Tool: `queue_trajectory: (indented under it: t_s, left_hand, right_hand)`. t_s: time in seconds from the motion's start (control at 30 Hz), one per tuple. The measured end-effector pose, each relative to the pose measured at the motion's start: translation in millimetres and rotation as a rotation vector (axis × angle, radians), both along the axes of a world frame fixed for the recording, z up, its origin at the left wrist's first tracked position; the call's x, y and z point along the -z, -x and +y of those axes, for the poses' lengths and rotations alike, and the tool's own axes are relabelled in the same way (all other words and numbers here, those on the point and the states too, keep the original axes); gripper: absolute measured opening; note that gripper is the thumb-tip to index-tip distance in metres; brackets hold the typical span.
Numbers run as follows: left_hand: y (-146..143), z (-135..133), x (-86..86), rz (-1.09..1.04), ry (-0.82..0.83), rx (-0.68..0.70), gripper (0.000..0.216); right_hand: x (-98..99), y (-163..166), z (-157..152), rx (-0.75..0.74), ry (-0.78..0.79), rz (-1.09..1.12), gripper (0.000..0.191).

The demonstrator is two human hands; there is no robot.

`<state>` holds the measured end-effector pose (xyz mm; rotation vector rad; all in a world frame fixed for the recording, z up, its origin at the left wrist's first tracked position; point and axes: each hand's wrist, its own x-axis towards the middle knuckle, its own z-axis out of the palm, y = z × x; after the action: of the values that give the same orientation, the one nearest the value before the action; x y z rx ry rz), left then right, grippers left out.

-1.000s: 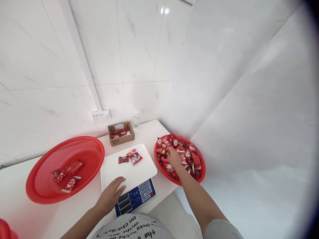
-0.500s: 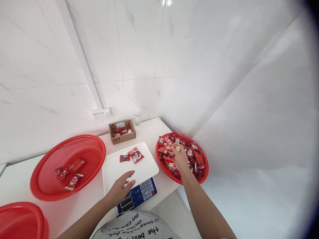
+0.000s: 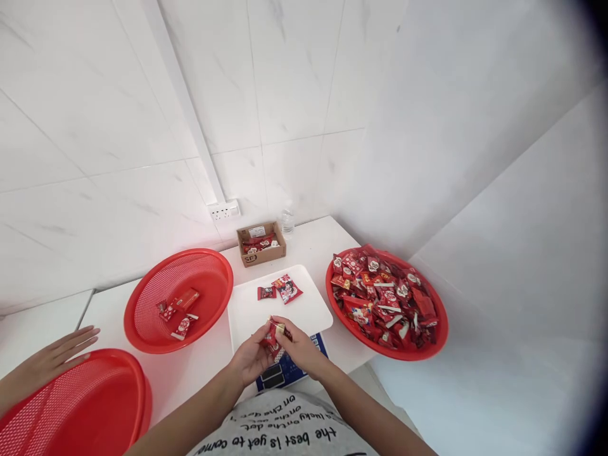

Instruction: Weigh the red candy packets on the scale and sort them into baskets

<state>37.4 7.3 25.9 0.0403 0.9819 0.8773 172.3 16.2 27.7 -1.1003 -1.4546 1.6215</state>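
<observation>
My left hand (image 3: pixel 251 360) and my right hand (image 3: pixel 300 347) meet above the near edge of a white weighing scale. Between them they hold small red wrapped candies (image 3: pixel 272 337), one with a gold end; the fingers partly hide how many. Under my hands, the scale's blue keypad panel (image 3: pixel 281 372) is partly covered. On the white scale pan (image 3: pixel 247 323) lie a small dark-red candy packet (image 3: pixel 266 292) and a larger red packet with a cartoon print (image 3: pixel 287 289). To the right stands a red basket (image 3: pixel 439 335) heaped with red candy packets (image 3: pixel 387 297).
A red basket (image 3: pixel 218 304) at the left holds several packets. Nearer, another red basket (image 3: pixel 135 386) has another person's hand (image 3: pixel 52 361) over its rim. Behind the scale stand a cardboard box (image 3: pixel 264 256) of packets and a clear bottle (image 3: pixel 287 223). A socket (image 3: pixel 224 210) is on the wall.
My right hand has left the heaped basket and come to my left hand with candies. My left hand has closed in too. Another person's hand has appeared at the left. The view has shifted left.
</observation>
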Motion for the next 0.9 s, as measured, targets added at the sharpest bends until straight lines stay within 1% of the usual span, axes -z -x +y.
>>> queue_trajectory:
  t_s: [0.1,0.2,0.3,0.37,0.43,0.5,0.57,0.7,0.77,0.8,0.9]
  left_hand:
    - [5.1,-1.6,-0.9,0.041,-0.058,-0.042,0.017]
    - [6.1,0.8,-8.8,0.125,-0.142,-0.002,0.017]
    - [8.2,8.8,-18.7,0.217,-0.210,0.004,0.015]
    - [11.7,15.2,-23.3,0.291,-0.220,-0.027,0.012]
    - [16.6,19.9,-24.8,0.355,-0.172,-0.075,0.009]
    - [21.8,21.5,-23.1,0.377,-0.084,-0.115,0.005]
    - [26.0,19.8,-19.7,0.364,-0.011,-0.137,0.004]
    - [29.1,13.1,-14.8,0.325,0.046,-0.156,0.003]
    - [28.7,11.0,-14.8,0.308,0.058,-0.154,0.004]
    - [28.2,10.3,-15.2,0.300,0.060,-0.151,0.004]
    - [26.5,8.7,-17.1,0.289,0.060,-0.133,0.004]
  right_hand:
    - [4.4,2.0,3.0,0.036,0.003,-0.003,0.035]
    - [8.1,4.6,10.3,0.112,0.070,0.027,0.033]
    - [10.0,2.5,20.4,0.188,0.171,0.085,0.040]
    - [10.8,-3.0,26.3,0.217,0.227,0.110,0.046]
    - [12.1,-10.7,29.9,0.236,0.249,0.099,0.049]
    - [14.1,-18.4,30.6,0.258,0.256,0.074,0.049]
    - [16.3,-23.9,29.6,0.276,0.288,0.076,0.048]
    - [19.8,-26.3,29.8,0.268,0.360,0.146,0.052]
    - [20.9,-26.2,32.2,0.250,0.319,0.094,0.055]
    - [21.3,-26.7,33.4,0.256,0.262,0.026,0.055]
    - [20.0,-29.5,34.4,0.332,-0.015,-0.231,0.047]
